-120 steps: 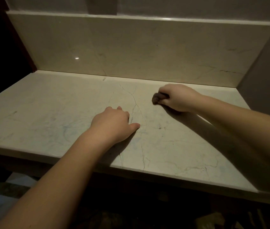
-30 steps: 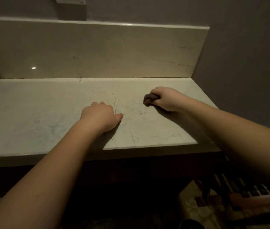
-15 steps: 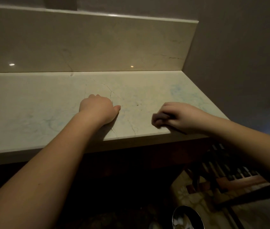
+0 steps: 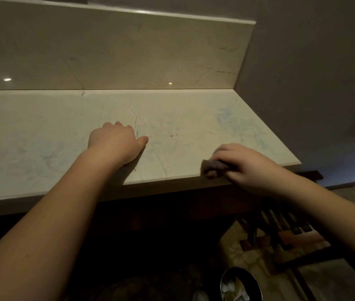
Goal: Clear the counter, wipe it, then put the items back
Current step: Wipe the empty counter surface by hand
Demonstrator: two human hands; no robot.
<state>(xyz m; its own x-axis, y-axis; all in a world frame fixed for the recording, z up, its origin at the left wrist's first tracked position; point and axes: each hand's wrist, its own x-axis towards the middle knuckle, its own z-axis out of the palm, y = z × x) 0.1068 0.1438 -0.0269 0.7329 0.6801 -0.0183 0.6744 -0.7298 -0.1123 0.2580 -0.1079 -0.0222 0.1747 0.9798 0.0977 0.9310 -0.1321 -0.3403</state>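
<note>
The pale marble counter (image 4: 42,135) stretches across the view with nothing standing on it. My left hand (image 4: 115,144) rests on its middle, fingers curled under and thumb pointing right, holding nothing. My right hand (image 4: 243,166) grips a small dark cloth (image 4: 212,168) at the counter's front edge, near the right end. The cloth sticks out to the left of my fingers and touches the edge.
A marble backsplash (image 4: 115,51) rises behind the counter and a grey wall (image 4: 313,72) closes its right end. Below on the floor, a shiny metal bowl (image 4: 240,285) sits at the bottom right, beside a dark wooden slatted rack (image 4: 285,231).
My right hand has drawn the cloth from the counter's middle back to the front edge. The view has swung right and down. My left hand has stayed put.
</note>
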